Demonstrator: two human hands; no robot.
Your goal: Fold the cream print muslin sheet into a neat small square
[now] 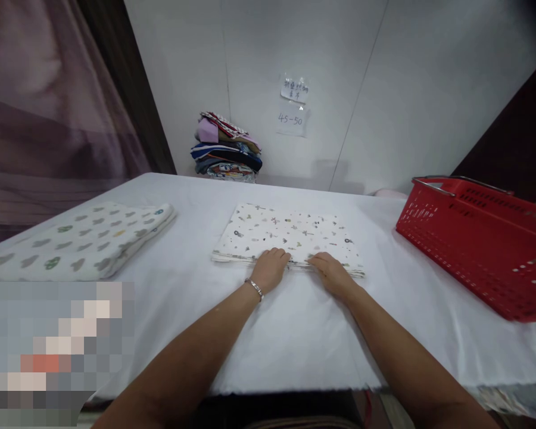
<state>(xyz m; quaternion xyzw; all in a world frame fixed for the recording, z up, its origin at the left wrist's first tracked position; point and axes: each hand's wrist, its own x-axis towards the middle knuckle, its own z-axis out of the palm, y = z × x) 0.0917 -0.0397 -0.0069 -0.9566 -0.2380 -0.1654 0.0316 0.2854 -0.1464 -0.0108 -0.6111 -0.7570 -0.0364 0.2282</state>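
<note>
A folded white cloth with small printed figures [290,232] lies flat in the middle of the white-covered table [295,333]. My left hand [270,268], with a thin bracelet at the wrist, grips the cloth's near edge with curled fingers. My right hand [333,273] pinches the same edge just to the right. The two hands are close together, almost touching.
A folded white blanket with grey and green shapes [84,241] lies at the left. A red plastic basket [477,238] stands at the right. A stack of folded colourful cloths [226,149] sits against the back wall under two paper notes [293,104].
</note>
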